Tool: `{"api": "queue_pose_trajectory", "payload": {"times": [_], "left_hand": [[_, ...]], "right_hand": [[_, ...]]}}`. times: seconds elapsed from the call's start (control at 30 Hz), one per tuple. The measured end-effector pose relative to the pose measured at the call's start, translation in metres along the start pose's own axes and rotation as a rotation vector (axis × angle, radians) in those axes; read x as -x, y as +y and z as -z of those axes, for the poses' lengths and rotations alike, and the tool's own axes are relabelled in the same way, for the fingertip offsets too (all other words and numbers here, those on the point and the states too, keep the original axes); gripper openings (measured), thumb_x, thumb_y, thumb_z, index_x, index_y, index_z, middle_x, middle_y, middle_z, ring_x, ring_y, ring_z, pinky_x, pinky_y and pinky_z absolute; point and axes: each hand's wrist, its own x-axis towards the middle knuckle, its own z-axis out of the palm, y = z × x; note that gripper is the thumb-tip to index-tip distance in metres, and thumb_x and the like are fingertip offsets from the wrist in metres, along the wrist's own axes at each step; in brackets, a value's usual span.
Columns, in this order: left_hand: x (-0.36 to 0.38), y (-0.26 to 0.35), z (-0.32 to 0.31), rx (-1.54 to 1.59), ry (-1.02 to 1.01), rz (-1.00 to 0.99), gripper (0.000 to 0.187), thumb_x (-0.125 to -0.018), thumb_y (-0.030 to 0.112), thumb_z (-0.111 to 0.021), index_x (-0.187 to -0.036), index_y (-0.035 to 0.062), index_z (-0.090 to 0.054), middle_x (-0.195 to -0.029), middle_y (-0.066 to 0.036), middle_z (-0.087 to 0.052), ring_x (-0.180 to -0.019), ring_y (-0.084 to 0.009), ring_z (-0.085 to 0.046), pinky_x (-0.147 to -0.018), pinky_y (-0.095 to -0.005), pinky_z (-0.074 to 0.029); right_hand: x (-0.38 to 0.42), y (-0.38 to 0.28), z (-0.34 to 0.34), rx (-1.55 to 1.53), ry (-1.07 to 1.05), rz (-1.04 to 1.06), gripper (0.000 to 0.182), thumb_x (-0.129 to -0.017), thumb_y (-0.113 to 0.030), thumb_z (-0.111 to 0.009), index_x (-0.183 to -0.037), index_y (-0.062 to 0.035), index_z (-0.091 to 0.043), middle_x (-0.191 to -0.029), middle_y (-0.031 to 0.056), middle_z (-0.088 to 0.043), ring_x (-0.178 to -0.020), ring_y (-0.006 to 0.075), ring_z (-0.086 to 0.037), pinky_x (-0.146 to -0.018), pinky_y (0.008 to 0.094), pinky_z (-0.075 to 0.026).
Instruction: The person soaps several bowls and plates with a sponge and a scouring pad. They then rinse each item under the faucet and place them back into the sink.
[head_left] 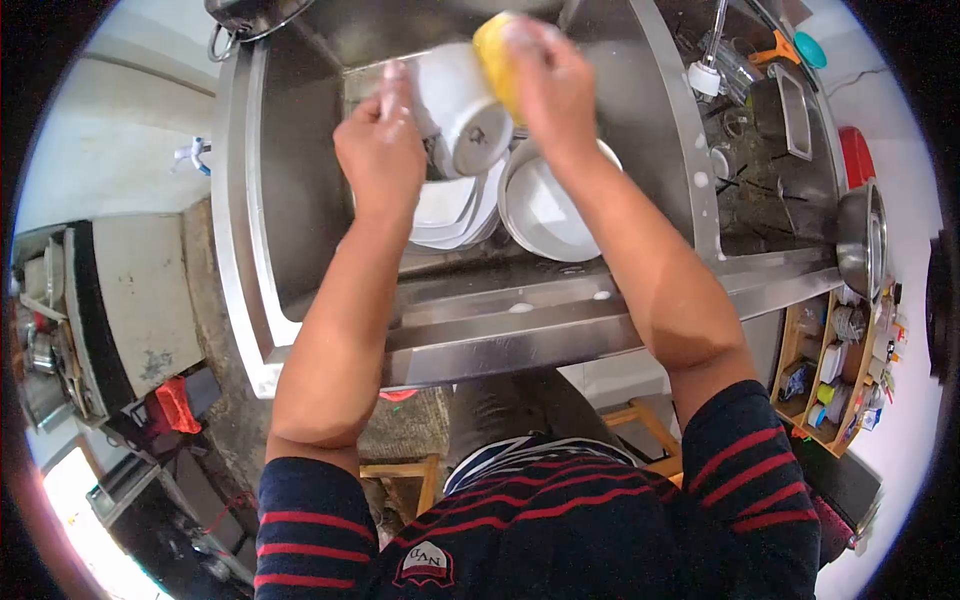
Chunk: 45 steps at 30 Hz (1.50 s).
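Observation:
My left hand is closed on the side of a white bowl, which is tilted so that its round foot and a dark mark underneath face me. A yellow sponge is in my right hand, pressed against or very close to the bowl's right side; motion blur hides the exact contact. Both hands are over the steel sink. Below them in the basin sit several stacked white plates, squarish in shape. Beside these, to the right, rests a larger round white bowl.
A dark pot stands at the sink's upper left corner. To the right, a second basin contains glasses and metal containers, under a faucet. A steel bowl sits at the right edge, above a wooden shelf. Foam spots dot the rim.

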Motion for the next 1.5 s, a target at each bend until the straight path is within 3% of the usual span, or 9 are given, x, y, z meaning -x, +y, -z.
{"api": "queue_pose_trajectory", "payload": {"times": [0.13,0.27,0.4,0.47,0.6,0.77,0.83,1.3,1.5], "left_hand": [[-0.002,-0.006,0.002,0.15,-0.055,-0.044,0.045,-0.091,0.036,-0.062,-0.077,-0.0075,-0.066,-0.054,0.0,-0.051,-0.054,-0.0061,-0.043,-0.047,-0.0279,-0.035],[0.001,-0.012,0.0,0.139,-0.067,-0.144,0.043,-0.09,0.036,-0.063,-0.083,-0.0063,-0.069,-0.056,0.0,-0.054,-0.055,-0.0053,-0.044,-0.049,-0.0261,-0.037],[0.005,0.009,-0.004,-0.128,-0.049,-0.021,0.039,-0.09,0.032,-0.063,-0.084,-0.0065,-0.069,-0.065,0.001,-0.059,-0.059,-0.0052,-0.046,-0.05,-0.0255,-0.039],[0.004,-0.003,-0.003,-0.025,-0.094,-0.132,0.039,-0.091,0.031,-0.063,-0.084,-0.0065,-0.069,-0.065,0.001,-0.059,-0.058,-0.0054,-0.046,-0.05,-0.0253,-0.039],[0.001,-0.013,0.0,0.168,-0.149,-0.14,0.039,-0.092,0.032,-0.062,-0.088,-0.0062,-0.069,-0.067,0.001,-0.059,-0.059,-0.0056,-0.046,-0.051,-0.0243,-0.039],[-0.005,0.014,-0.002,0.504,0.081,0.123,0.037,-0.096,0.032,-0.055,-0.09,-0.004,-0.064,-0.085,-0.007,-0.065,-0.073,-0.0123,-0.058,-0.067,-0.0271,-0.047],[-0.008,0.016,0.001,0.598,0.042,0.109,0.038,-0.096,0.033,-0.053,-0.097,-0.0038,-0.063,-0.092,-0.009,-0.065,-0.079,-0.0145,-0.06,-0.072,-0.0286,-0.048],[-0.003,-0.001,-0.004,0.593,-0.198,0.268,0.054,-0.087,0.031,-0.062,-0.123,-0.0063,-0.051,-0.118,-0.017,-0.057,-0.104,-0.0291,-0.059,-0.093,-0.0417,-0.045],[0.009,0.01,-0.007,0.485,-0.16,0.274,0.041,-0.086,0.024,-0.064,-0.113,-0.0067,-0.059,-0.11,-0.017,-0.061,-0.096,-0.0244,-0.061,-0.089,-0.0351,-0.046]], "right_hand": [[0.028,-0.024,-0.021,0.42,-0.183,0.802,0.031,-0.082,-0.023,-0.063,-0.105,-0.0031,-0.063,-0.109,0.018,-0.062,-0.101,0.0371,-0.058,-0.089,0.0419,-0.046],[0.026,-0.036,-0.017,0.53,-0.289,0.907,0.029,-0.083,-0.021,-0.061,-0.106,-0.0033,-0.061,-0.108,0.0163,-0.062,-0.101,0.0367,-0.059,-0.089,0.0423,-0.046],[0.009,0.0,-0.006,0.171,-0.076,0.168,0.029,-0.083,-0.021,-0.061,-0.106,-0.0043,-0.061,-0.108,0.0145,-0.062,-0.098,0.0344,-0.059,-0.086,0.0421,-0.047],[0.017,-0.016,-0.014,0.429,-0.068,0.725,0.027,-0.082,-0.021,-0.062,-0.104,-0.0056,-0.062,-0.105,0.0145,-0.062,-0.095,0.034,-0.059,-0.085,0.0414,-0.047],[0.019,-0.03,-0.016,0.457,-0.202,0.919,0.021,-0.079,-0.02,-0.065,-0.096,-0.0075,-0.064,-0.105,0.0114,-0.062,-0.096,0.0317,-0.059,-0.084,0.0413,-0.047],[0.0,0.004,-0.004,0.021,0.002,0.043,0.02,-0.089,-0.024,-0.055,-0.097,-0.0076,-0.063,-0.091,0.0085,-0.063,-0.084,0.0237,-0.062,-0.075,0.037,-0.05],[0.001,0.008,-0.007,-0.775,0.079,-0.717,0.027,-0.093,-0.029,-0.05,-0.102,-0.0074,-0.062,-0.096,0.0069,-0.064,-0.089,0.0216,-0.061,-0.081,0.0344,-0.049],[-0.024,0.016,0.012,-0.264,0.059,-0.139,0.03,-0.084,-0.025,-0.063,-0.101,-0.0003,-0.063,-0.094,0.0056,-0.064,-0.085,0.0119,-0.06,-0.075,0.0269,-0.048],[-0.018,-0.007,0.017,0.032,-0.097,-0.049,0.033,-0.08,-0.009,-0.061,-0.11,0.002,-0.06,-0.097,0.0191,-0.065,-0.093,0.0294,-0.063,-0.082,0.0332,-0.048]]}}
